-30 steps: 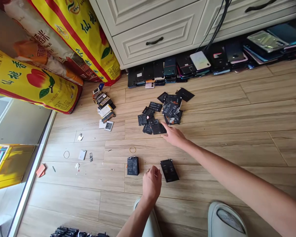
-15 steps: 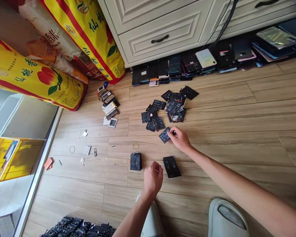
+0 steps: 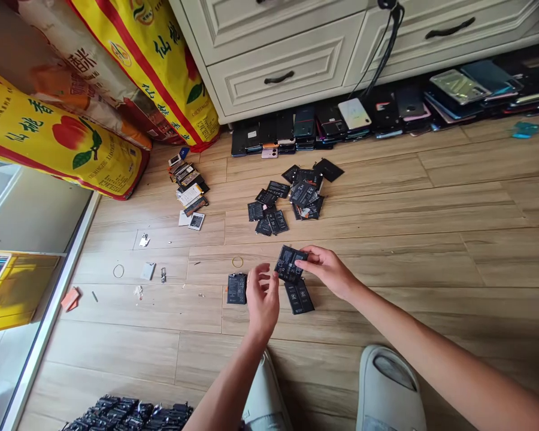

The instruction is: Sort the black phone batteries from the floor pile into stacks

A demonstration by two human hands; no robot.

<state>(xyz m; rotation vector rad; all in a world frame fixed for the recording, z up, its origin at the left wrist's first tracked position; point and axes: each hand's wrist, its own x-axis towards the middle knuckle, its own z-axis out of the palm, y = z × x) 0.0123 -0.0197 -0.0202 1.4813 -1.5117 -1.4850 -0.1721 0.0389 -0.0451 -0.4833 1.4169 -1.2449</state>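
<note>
My right hand (image 3: 327, 272) has just lifted a black phone battery (image 3: 290, 263) off the floor. It's now up in the air, low and centre in the frame, pinched by the edge between my fingers and thumb. That leaves it apart from the loose heap of batteries (image 3: 287, 200) mid-frame. My left hand (image 3: 263, 299) is open, fingers spread, just beside the held battery's left edge; can't tell if they touch it. Under the held battery, a second battery (image 3: 299, 297) lies flat on the floor. A third (image 3: 236, 288) sits left of it, below a rubber band (image 3: 238, 261). Phones (image 3: 296, 129) line the foot of the white drawers (image 3: 278, 66) along the top. More batteries (image 3: 130, 416) crowd the bottom edge.
</note>
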